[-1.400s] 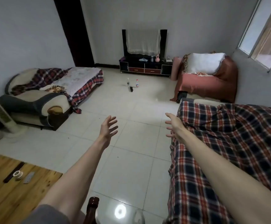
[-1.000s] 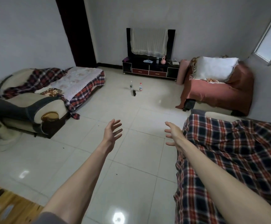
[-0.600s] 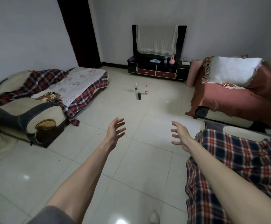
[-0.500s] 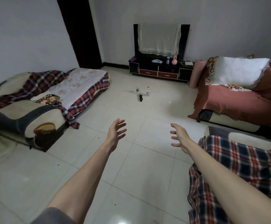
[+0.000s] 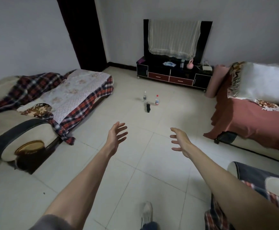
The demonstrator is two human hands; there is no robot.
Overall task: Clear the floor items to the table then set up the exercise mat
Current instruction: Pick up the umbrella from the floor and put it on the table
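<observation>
two bottles [image 5: 150, 98] upright, contents unclear

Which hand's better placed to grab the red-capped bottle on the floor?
Right, narrowly. The red-capped bottle stands on the right of the cluster, nearer the right hand's line than the left hand's. Both hands are open, empty and still far off.

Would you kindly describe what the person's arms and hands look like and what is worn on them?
Both forearms are bare from elbow to fingertips. The left hand and right hand wear no gloves, rings, watch or bands that I can see. A grey short sleeve covers the left upper arm; the right upper arm is out of frame.
</observation>
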